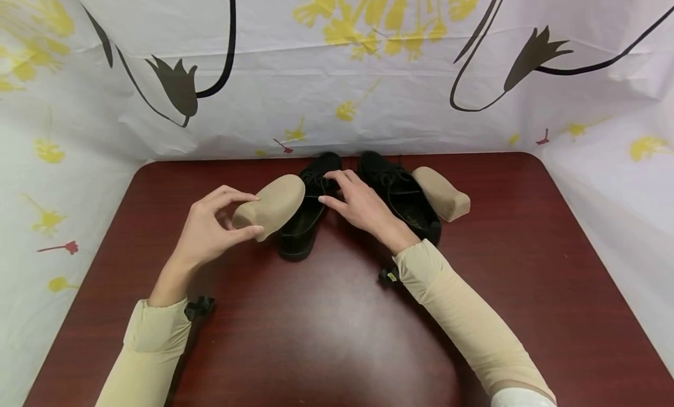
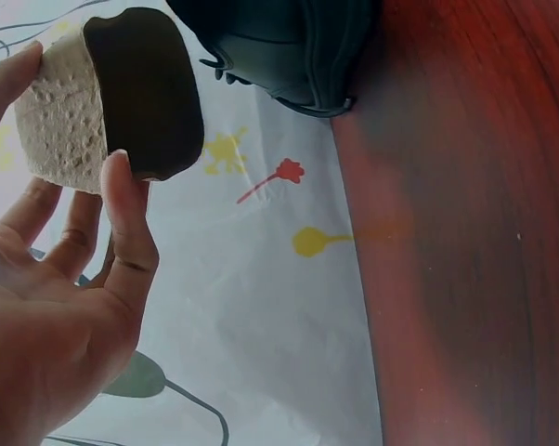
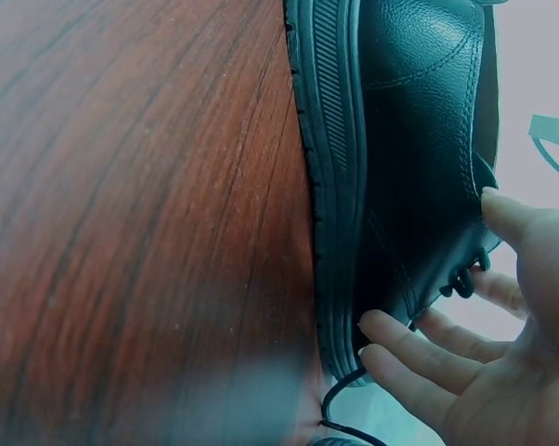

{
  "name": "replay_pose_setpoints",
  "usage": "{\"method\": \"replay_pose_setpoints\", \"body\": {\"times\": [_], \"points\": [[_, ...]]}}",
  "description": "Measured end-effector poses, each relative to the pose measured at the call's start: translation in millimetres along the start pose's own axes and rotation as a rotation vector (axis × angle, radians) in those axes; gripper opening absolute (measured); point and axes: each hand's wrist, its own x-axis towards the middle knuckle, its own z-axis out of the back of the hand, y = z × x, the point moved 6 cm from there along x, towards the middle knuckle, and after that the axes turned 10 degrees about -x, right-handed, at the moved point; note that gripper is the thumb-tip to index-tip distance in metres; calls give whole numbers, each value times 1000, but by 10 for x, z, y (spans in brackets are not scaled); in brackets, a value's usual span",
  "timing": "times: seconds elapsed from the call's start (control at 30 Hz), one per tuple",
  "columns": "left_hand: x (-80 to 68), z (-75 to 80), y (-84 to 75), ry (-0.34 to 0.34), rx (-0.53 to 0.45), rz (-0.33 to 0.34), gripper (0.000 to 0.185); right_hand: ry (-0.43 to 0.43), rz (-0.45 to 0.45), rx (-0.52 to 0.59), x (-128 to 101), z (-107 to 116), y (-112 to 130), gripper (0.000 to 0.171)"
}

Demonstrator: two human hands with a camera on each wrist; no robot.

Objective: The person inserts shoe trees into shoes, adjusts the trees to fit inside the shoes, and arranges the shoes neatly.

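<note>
Left hand (image 1: 207, 231) gripped the blunt end of a tan foam shoe insert (image 1: 271, 206), thumb below and fingers curled above, holding it raised just left of the left black shoe (image 1: 308, 211). Right hand (image 1: 358, 202) lay with fingers extended, loosely spread, touching that shoe's laces and side. A second black shoe (image 1: 400, 193) stood beside it on the red-brown table (image 1: 326, 331), with another tan insert (image 1: 442, 193) against its right side.

The near half of the table (image 1: 326, 337) lies open; two black shoes (image 1: 389, 190) and a beige insert (image 1: 442, 193) crowd the far edge.
</note>
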Motion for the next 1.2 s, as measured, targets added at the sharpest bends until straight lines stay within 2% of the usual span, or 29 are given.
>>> {"method": "replay_pose_setpoints", "body": {"times": [0.3,0.57,0.87,1.2], "points": [[-52,-8,-65,16,12,5,41,8,6,3,14,-13,-14,53],[-102,-84,-119,72,-19,29,41,12,-5,6,-7,-8,-34,53],[-100,-69,-147,66,-44,22,41,6,9,-1,13,5,-6,52],[-108,-101,-206,98,-41,9,41,8,12,-2,18,6,-8,51]]}}
